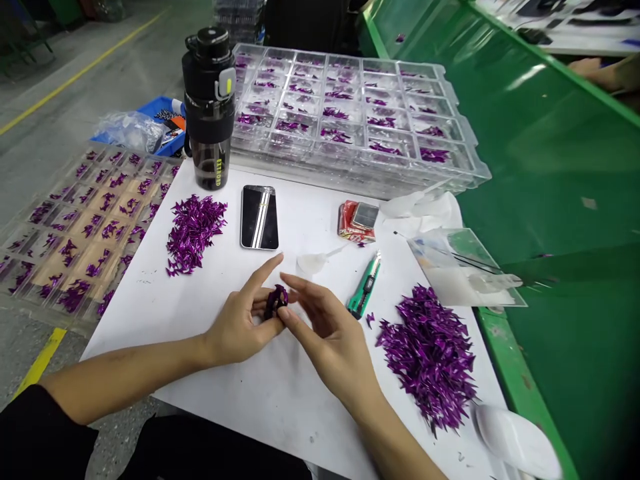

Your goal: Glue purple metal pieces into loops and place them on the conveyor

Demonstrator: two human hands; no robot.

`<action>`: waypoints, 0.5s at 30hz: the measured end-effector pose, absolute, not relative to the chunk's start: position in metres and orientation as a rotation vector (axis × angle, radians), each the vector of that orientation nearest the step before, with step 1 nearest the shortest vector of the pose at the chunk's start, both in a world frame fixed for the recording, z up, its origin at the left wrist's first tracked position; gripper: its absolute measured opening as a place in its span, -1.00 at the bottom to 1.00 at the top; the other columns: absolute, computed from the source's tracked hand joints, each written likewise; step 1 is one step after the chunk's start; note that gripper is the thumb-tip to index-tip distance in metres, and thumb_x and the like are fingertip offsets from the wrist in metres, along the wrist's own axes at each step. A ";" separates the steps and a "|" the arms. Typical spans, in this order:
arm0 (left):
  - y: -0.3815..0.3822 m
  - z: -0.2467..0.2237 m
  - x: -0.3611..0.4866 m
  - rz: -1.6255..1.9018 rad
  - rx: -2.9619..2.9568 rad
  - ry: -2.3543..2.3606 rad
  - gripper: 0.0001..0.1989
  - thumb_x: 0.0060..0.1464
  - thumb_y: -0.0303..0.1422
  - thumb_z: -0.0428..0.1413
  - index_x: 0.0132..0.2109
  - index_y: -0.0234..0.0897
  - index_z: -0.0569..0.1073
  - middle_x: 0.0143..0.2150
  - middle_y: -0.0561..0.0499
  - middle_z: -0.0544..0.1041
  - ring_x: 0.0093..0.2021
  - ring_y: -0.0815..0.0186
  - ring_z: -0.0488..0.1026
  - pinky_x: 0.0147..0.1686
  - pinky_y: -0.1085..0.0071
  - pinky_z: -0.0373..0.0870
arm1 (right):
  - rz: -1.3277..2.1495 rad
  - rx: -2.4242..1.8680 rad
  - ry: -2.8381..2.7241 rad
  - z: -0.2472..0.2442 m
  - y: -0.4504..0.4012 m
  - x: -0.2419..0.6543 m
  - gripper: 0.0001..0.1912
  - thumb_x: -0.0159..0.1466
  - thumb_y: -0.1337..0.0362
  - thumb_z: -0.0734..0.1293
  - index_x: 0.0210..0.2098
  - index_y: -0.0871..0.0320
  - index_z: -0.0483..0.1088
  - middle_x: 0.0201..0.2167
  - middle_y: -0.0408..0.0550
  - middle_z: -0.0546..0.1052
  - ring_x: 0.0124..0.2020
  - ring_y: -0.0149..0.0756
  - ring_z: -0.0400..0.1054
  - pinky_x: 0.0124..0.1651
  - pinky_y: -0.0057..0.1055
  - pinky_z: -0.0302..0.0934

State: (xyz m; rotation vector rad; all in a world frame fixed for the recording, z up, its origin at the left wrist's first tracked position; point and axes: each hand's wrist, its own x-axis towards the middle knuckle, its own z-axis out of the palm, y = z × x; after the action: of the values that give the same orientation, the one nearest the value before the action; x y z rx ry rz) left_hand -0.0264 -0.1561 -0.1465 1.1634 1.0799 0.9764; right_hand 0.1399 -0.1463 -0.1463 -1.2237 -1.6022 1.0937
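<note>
At 12 o'clock, a clear compartment tray (380,175) holds purple foil slivers (335,135); left hand (240,327) grasps a small purple clump (277,301), right hand (330,340) pinching it too.

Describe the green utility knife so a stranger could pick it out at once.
On the white sheet, find the shiny purple heap at right. Just left of it, by the right hand, lies the green utility knife, the only green tool.

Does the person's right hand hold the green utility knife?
No, the green utility knife lies on the white sheet beside the right hand, whose fingers reach toward a small purple bunch.
</note>
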 end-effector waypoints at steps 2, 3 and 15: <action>-0.156 -0.149 -0.029 0.951 1.212 1.067 -0.12 0.22 -0.44 0.20 0.57 -0.13 0.02 -0.19 0.02 0.60 -0.10 0.22 0.64 0.07 0.19 0.60 | 1.270 -1.190 -1.598 -0.148 -0.144 0.141 -0.52 0.40 -0.02 0.42 0.25 -0.03 0.48 0.17 0.03 0.61 0.16 -0.09 0.55 0.25 -0.05 0.48; -0.156 -0.151 -0.029 0.950 1.227 1.070 -0.12 0.22 -0.45 0.19 0.58 -0.15 0.01 -0.18 0.02 0.59 -0.09 0.21 0.64 0.09 0.16 0.59 | 1.288 -1.200 -1.608 -0.148 -0.144 0.141 -0.52 0.41 -0.03 0.40 0.25 -0.01 0.49 0.15 0.02 0.62 0.15 -0.09 0.56 0.25 -0.07 0.48; -0.163 -0.143 -0.022 0.955 1.155 1.185 -0.58 0.22 -0.26 0.23 0.17 -0.30 0.44 -0.06 -0.09 0.65 -0.09 0.22 0.60 -0.05 0.28 0.56 | 0.256 -1.556 -1.769 -0.099 -0.138 0.210 -0.73 0.44 0.04 0.37 -0.07 0.00 0.67 -0.14 -0.04 0.71 -0.09 -0.03 0.64 -0.07 -0.17 0.53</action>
State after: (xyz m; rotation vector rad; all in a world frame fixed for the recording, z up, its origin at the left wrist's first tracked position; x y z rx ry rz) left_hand -0.0219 -0.1628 -0.1434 1.1546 1.1850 0.9548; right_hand 0.2095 -0.1385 -0.0995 -1.5559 -1.7692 0.2564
